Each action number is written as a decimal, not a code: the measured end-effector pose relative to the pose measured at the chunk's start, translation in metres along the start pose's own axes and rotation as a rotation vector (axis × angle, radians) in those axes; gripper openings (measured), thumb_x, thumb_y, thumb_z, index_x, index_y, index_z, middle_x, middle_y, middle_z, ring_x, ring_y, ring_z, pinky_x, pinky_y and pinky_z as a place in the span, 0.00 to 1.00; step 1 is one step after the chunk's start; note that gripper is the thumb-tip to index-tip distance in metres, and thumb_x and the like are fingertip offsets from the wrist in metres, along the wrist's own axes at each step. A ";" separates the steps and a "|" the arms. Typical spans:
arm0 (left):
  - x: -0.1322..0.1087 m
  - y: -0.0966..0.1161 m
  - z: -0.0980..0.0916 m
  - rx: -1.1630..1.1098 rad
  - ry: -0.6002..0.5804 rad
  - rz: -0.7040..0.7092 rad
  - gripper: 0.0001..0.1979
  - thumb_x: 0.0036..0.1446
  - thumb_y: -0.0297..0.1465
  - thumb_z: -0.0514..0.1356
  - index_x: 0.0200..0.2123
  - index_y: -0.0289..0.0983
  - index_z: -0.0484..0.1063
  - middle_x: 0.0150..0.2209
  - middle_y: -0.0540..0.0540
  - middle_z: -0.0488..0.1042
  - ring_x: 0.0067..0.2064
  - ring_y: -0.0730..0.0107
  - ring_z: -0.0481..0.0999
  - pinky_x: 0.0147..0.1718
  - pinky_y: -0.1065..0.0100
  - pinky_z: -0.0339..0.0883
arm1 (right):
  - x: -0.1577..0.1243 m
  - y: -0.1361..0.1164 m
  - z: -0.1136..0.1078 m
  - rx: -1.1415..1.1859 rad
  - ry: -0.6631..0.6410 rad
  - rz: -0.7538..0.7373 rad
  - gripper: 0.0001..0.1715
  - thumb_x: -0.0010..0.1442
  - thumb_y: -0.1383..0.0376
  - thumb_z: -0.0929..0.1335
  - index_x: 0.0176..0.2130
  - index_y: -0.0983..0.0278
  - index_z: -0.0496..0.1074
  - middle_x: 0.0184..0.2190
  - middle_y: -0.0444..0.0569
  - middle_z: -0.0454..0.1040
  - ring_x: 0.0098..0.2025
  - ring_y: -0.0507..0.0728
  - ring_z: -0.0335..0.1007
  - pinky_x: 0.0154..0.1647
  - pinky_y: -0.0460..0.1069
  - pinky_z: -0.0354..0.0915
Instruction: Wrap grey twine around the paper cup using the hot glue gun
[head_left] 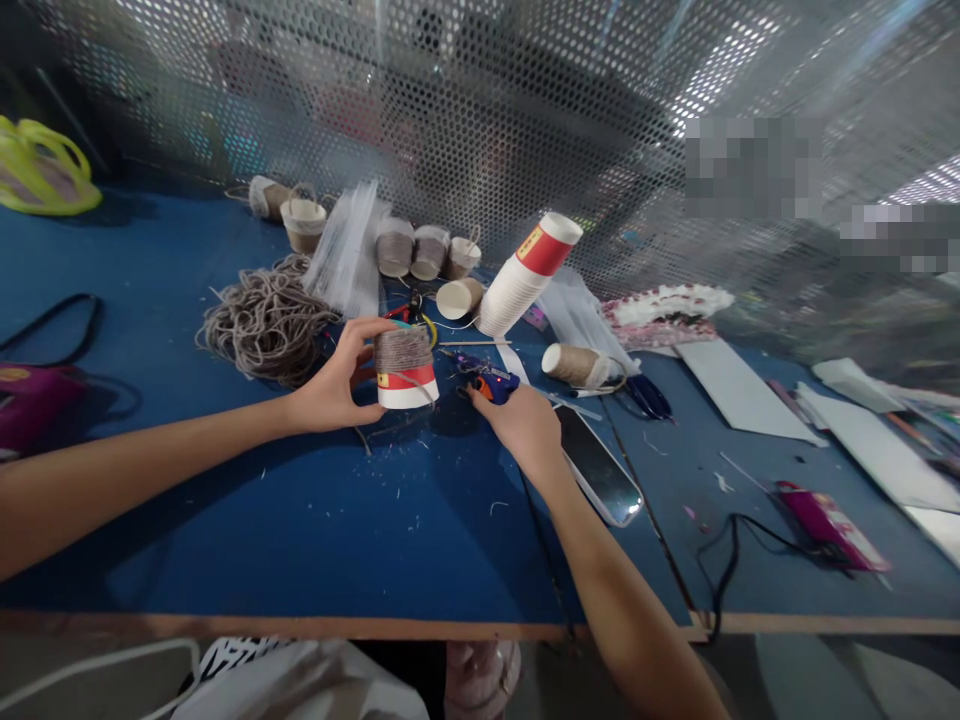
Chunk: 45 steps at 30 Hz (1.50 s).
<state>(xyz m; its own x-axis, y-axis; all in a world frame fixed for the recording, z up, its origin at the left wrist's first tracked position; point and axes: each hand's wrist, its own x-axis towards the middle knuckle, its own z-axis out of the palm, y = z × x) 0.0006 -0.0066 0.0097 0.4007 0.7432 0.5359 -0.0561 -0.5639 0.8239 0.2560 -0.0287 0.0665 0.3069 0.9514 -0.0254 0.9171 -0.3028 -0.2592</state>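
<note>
My left hand (346,378) grips an upside-down paper cup (409,390), fingers at its top and thumb by its rim. Grey cord (403,349) winds around the cup's upper part, leaving a red band and white rim bare below. A loose cord end trails under the cup. To the right, my right hand (525,425) is closed around a small blue glue gun (499,384) with an orange trigger, its nozzle pointing left toward the cup. Scissors (429,332) with a yellow handle lie just behind the cup, partly hidden. A tangled heap of grey cord (266,322) sits left of them.
A leaning stack of paper cups (517,290) stands behind. Several cord-wrapped cups (395,248) line the back near a perforated metal screen (480,120). A phone (598,465) lies beside my right forearm. White boards (750,390) and a purple pouch (829,525) are at right.
</note>
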 end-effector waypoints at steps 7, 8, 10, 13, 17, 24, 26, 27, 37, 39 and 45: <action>0.000 -0.011 -0.001 -0.128 -0.005 -0.038 0.40 0.46 0.24 0.67 0.59 0.47 0.50 0.54 0.41 0.67 0.52 0.59 0.79 0.48 0.57 0.79 | -0.004 0.007 -0.007 0.291 0.032 -0.013 0.12 0.52 0.56 0.69 0.30 0.62 0.68 0.18 0.44 0.71 0.23 0.59 0.74 0.26 0.52 0.67; 0.000 -0.013 -0.002 -0.130 0.010 -0.032 0.40 0.46 0.25 0.67 0.58 0.47 0.51 0.54 0.41 0.67 0.52 0.58 0.79 0.48 0.57 0.79 | -0.006 0.007 -0.007 0.342 0.057 0.006 0.14 0.52 0.55 0.69 0.33 0.62 0.67 0.19 0.43 0.72 0.20 0.57 0.72 0.25 0.52 0.67; 0.000 -0.014 -0.001 -0.134 0.035 -0.023 0.38 0.47 0.26 0.68 0.58 0.46 0.52 0.54 0.41 0.67 0.52 0.58 0.79 0.48 0.57 0.79 | -0.011 0.006 -0.006 0.467 0.140 0.019 0.22 0.50 0.51 0.71 0.37 0.63 0.65 0.21 0.42 0.73 0.16 0.55 0.68 0.22 0.52 0.67; 0.000 -0.011 -0.001 -0.127 0.052 -0.034 0.38 0.49 0.28 0.69 0.58 0.46 0.51 0.56 0.40 0.67 0.52 0.57 0.79 0.49 0.57 0.79 | -0.020 0.002 -0.004 0.652 0.215 -0.087 0.28 0.46 0.47 0.74 0.36 0.62 0.66 0.23 0.42 0.72 0.19 0.53 0.67 0.24 0.52 0.69; 0.000 -0.005 0.000 -0.090 0.043 -0.076 0.39 0.50 0.31 0.69 0.59 0.45 0.50 0.56 0.39 0.68 0.54 0.54 0.78 0.50 0.54 0.79 | -0.032 -0.003 0.000 0.664 0.253 -0.298 0.19 0.49 0.51 0.73 0.32 0.61 0.67 0.21 0.41 0.71 0.23 0.53 0.68 0.28 0.51 0.70; 0.001 -0.004 0.000 -0.028 0.069 -0.051 0.39 0.49 0.28 0.69 0.60 0.44 0.53 0.58 0.38 0.64 0.58 0.53 0.74 0.52 0.55 0.77 | -0.042 -0.006 0.007 0.612 0.306 -0.420 0.12 0.53 0.57 0.69 0.33 0.59 0.63 0.19 0.38 0.69 0.18 0.51 0.65 0.22 0.48 0.66; 0.001 -0.003 -0.001 -0.017 0.071 -0.048 0.39 0.48 0.28 0.69 0.60 0.44 0.54 0.59 0.38 0.64 0.58 0.53 0.74 0.52 0.56 0.77 | -0.042 -0.005 0.008 0.587 0.315 -0.437 0.12 0.53 0.57 0.69 0.33 0.59 0.62 0.19 0.38 0.69 0.17 0.52 0.66 0.21 0.48 0.66; 0.001 -0.003 -0.001 -0.013 0.068 -0.048 0.39 0.48 0.28 0.69 0.60 0.44 0.54 0.59 0.38 0.63 0.57 0.54 0.74 0.52 0.56 0.77 | -0.042 -0.005 0.009 0.576 0.320 -0.442 0.12 0.54 0.57 0.69 0.34 0.59 0.62 0.19 0.38 0.69 0.18 0.52 0.66 0.21 0.48 0.66; 0.001 -0.002 -0.002 0.015 0.093 -0.068 0.41 0.46 0.26 0.70 0.61 0.45 0.56 0.59 0.40 0.61 0.57 0.55 0.73 0.53 0.55 0.75 | -0.043 -0.004 0.010 0.521 0.379 -0.482 0.11 0.56 0.59 0.69 0.35 0.59 0.63 0.21 0.39 0.71 0.18 0.52 0.67 0.21 0.49 0.68; 0.001 -0.002 -0.003 0.028 0.097 -0.073 0.41 0.46 0.26 0.70 0.61 0.45 0.56 0.59 0.40 0.61 0.57 0.54 0.72 0.53 0.54 0.75 | -0.043 -0.004 0.010 0.518 0.384 -0.491 0.11 0.56 0.59 0.69 0.35 0.59 0.63 0.21 0.40 0.71 0.19 0.52 0.68 0.22 0.49 0.68; 0.001 0.000 -0.003 0.051 0.094 -0.078 0.40 0.46 0.26 0.69 0.61 0.44 0.56 0.59 0.39 0.61 0.61 0.50 0.69 0.57 0.50 0.73 | -0.044 -0.004 0.010 0.515 0.364 -0.485 0.10 0.58 0.60 0.68 0.37 0.59 0.64 0.21 0.40 0.71 0.18 0.53 0.70 0.22 0.49 0.70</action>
<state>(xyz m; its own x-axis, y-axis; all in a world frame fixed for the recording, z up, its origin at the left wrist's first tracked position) -0.0014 -0.0049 0.0112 0.3148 0.8145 0.4873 0.0198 -0.5189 0.8546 0.2362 -0.0686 0.0591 0.0486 0.8652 0.4991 0.7644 0.2894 -0.5761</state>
